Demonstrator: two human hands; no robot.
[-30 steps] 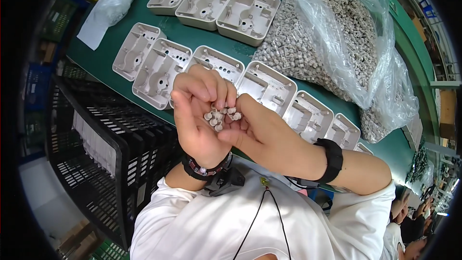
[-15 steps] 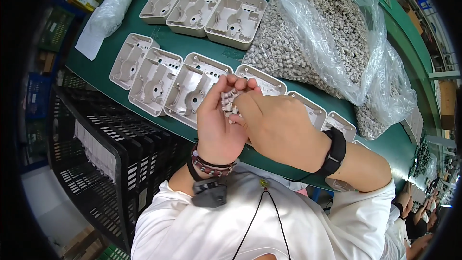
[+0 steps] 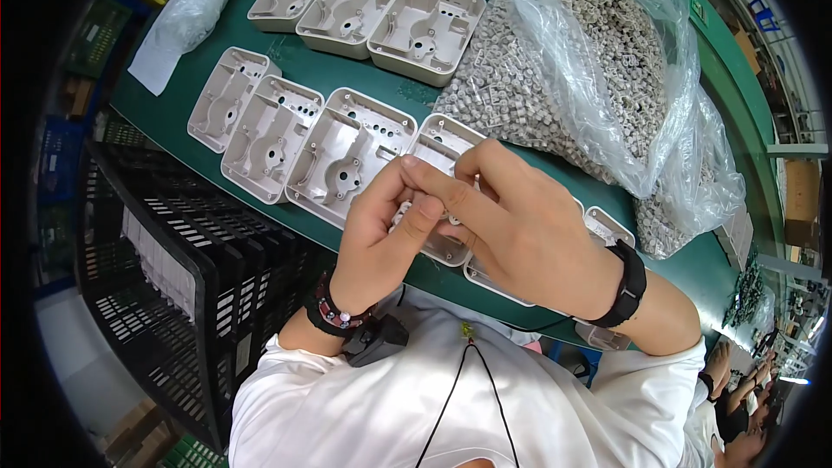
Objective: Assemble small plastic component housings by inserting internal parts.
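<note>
My left hand [image 3: 379, 230] is curled around several small beige plastic pieces [image 3: 400, 213], partly hidden by its fingers. My right hand [image 3: 530, 227] meets it from the right, fingers bent and thumb and fingertips close to the left thumb. A pale bit shows by the right fingertips, too small to make out. Beneath both hands runs a row of beige plastic housings, open side up; the nearest to my left hand is a housing [image 3: 314, 175] with inner ribs and round holes. Another housing [image 3: 431, 169] lies partly covered by my right hand.
A large clear bag [image 3: 511, 87] of small beige pieces lies open at the back right, with a smaller filled bag [image 3: 672, 217] beside it. More housings [image 3: 425, 35] stand behind. Black crates [image 3: 208, 295] adjoin the green table [image 3: 182, 104] at left; a white plastic bag [image 3: 195, 22] lies far left.
My left hand has turned inward and closed more over the pieces, which showed in its open palm before. My right hand has shifted slightly right, its fingers now lifted and bent.
</note>
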